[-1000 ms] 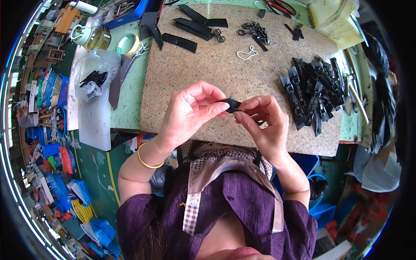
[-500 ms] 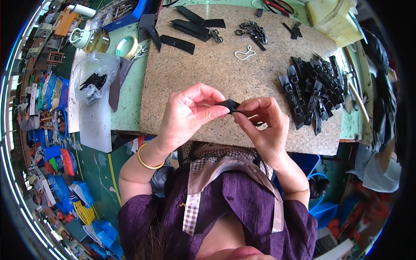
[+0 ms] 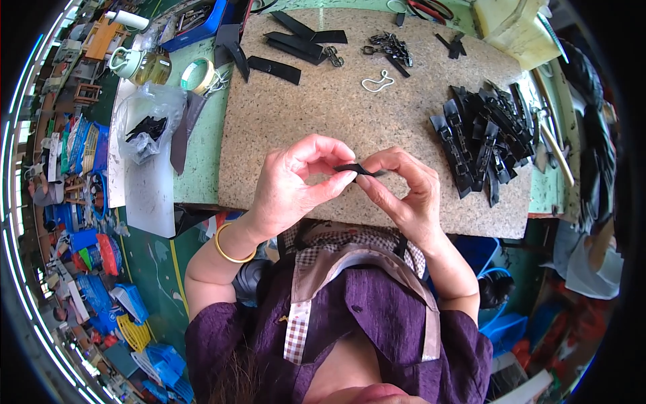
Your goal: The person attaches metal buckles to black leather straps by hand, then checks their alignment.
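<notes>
Above the near part of a speckled stone slab, both my hands pinch one small black strip. Thumb and fingers of my left hand close on its left end. My right hand grips the other end between thumb and fingertips. The strip looks bent or folded, and the fingers cover part of it. To the right lies a heap of black straps with metal buckles. Flat black strips rest at the far left of the slab, with a small cluster of dark metal buckles beside them.
A white cord loop lies on the slab. Along the left stand a plastic bag with black pieces, a tape roll, a bottle and a blue tray. A yellowish container occupies the far right.
My right hand has turned a little and shifted slightly left. The black strip now appears narrower and more bent between my fingertips. Both hands keep their hold.
</notes>
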Demonstrator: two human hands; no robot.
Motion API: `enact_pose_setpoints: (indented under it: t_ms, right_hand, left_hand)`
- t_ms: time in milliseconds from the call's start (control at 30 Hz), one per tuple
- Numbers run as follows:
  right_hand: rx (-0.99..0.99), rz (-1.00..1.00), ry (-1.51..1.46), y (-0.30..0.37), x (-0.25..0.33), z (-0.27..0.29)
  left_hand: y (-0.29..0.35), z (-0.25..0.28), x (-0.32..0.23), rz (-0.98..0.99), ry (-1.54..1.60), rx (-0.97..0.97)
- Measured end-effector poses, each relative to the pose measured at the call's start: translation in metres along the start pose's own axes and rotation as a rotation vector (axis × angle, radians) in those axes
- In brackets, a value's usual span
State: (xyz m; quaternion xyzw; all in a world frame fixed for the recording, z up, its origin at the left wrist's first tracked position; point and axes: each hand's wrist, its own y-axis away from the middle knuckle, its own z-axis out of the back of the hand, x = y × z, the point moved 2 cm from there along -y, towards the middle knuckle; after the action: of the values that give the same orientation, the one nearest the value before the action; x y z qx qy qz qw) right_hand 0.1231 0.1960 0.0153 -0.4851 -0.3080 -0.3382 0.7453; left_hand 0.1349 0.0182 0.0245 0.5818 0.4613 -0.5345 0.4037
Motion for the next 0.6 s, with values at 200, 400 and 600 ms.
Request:
enact_pose_setpoints:
  t_ms: [200, 400, 600]
  right_hand:
    - [-0.079, -0.232, -0.181, 0.010, 0.000, -0.012]
    - [-0.152, 0.048, 0.141, 0.010, 0.003, -0.019]
    - [-0.043, 0.006, 0.024, 0.016, 0.002, -0.011]
  left_hand:
    - [-0.004, -0.001, -0.007, -0.354, -0.516, -0.026]
    - [-0.002, -0.001, -0.005, -0.379, -0.537, 0.060]
    - [0.002, 0.011, -0.009, -0.429, -0.498, 0.196]
